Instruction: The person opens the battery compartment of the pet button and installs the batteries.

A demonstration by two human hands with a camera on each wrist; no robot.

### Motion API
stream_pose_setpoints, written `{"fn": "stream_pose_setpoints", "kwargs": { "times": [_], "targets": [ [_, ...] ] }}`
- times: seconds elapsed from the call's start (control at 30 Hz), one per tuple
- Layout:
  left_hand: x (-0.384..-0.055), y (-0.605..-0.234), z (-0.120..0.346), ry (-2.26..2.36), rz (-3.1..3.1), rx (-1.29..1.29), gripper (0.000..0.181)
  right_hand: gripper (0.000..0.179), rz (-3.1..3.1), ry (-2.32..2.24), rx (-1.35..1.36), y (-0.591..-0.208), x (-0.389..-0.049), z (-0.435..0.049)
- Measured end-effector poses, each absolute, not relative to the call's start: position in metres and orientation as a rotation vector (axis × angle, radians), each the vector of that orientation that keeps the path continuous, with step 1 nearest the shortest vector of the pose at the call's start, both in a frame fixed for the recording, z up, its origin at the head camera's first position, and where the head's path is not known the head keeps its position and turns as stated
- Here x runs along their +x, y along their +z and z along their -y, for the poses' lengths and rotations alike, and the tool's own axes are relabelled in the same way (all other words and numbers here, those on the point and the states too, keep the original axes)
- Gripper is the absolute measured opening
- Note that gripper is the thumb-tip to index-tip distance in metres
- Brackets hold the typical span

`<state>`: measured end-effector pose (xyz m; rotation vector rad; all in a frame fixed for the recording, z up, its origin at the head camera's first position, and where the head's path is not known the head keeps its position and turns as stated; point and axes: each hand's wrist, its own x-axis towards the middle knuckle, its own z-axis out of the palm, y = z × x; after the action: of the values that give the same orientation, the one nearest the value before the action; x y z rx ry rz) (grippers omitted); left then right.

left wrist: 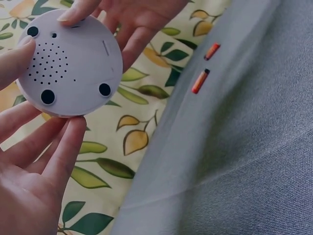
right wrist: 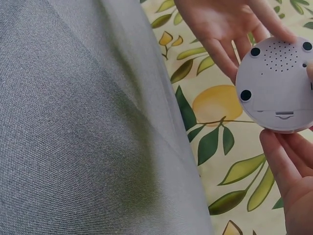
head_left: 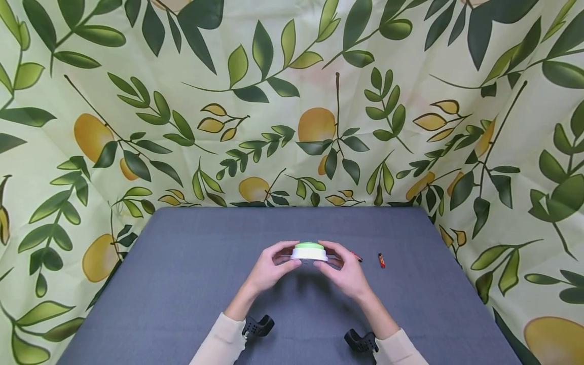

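Note:
A round white sound button (head_left: 308,252) with a green top is held above the table between both hands. My left hand (head_left: 270,264) grips its left side, thumb on the underside and fingers around the edge. The right hand (head_left: 348,269) grips the opposite side in the same way. In the left wrist view the button's underside (left wrist: 88,63) faces the camera, showing a cluster of small holes and dark round feet. A battery cover (right wrist: 279,110) with a latch, apparently closed, appears near the rim in the right wrist view.
Two red-and-black batteries lie on the grey cloth-covered table (head_left: 205,263) at the right: one battery (head_left: 381,260) stands apart, the other battery (head_left: 357,257) is partly behind the right hand. A leaf-and-fruit patterned cloth (head_left: 274,116) hangs behind and beside the table.

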<state>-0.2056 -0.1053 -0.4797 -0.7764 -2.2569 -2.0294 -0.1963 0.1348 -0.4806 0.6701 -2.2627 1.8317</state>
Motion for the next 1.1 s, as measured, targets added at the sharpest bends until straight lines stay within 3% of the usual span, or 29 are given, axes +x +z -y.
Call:
{"fn": "stream_pose_setpoints", "kwargs": {
  "times": [0.4,1.1],
  "targets": [
    [-0.2026,-0.4768,0.1025,-2.084,2.241,-0.700,0.038,0.048,2.200,1.826,0.724,-0.4807,-0.1931,-0.1331],
    [-0.1968,-0.4748,0.1027,-2.041,2.237,-0.760,0.041,0.032,2.185,1.950,0.608,-0.4766,-0.1957,-0.1315]
  ]
}}
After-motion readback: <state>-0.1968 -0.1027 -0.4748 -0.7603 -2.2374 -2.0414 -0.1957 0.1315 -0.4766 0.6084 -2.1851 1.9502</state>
